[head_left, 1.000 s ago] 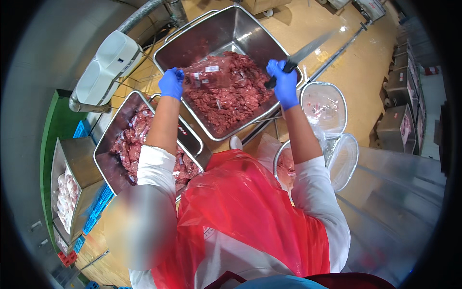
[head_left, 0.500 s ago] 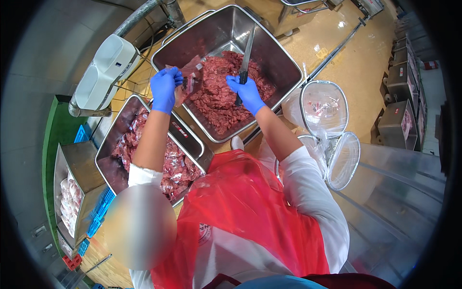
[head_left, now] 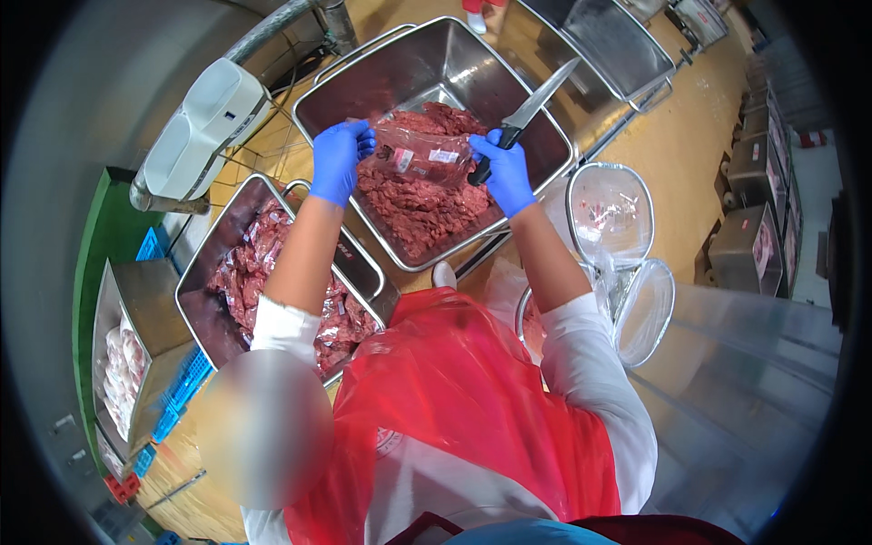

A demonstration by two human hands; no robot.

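Stretched between my two blue-gloved hands is a clear plastic bag (head_left: pixel 420 156) with printed labels and reddish smears. My left hand (head_left: pixel 337 162) pinches its left end. In my right hand (head_left: pixel 505 170) is a black-handled knife (head_left: pixel 540 98), its blade pointing up and to the far right, while the fingertips grip the bag's right end. Below the bag lies a heap of raw red meat pieces (head_left: pixel 413 222) in a deep steel tub (head_left: pixel 336 94). Whether the bag holds any meat is hard to tell against the heap.
A second steel tub (head_left: pixel 193 300) at the near left holds bagged meat (head_left: pixel 263 259). Bag-lined round hoops (head_left: pixel 652 313) stand at my right. White plastic holders (head_left: pixel 211 118) hang on a metal rail at the left. Another steel tub (head_left: pixel 627 54) stands at the far right.
The bag, formerly hanging from my left hand, is now spread between both hands. My right hand has moved right, off the meat, and the knife has tilted rightward.
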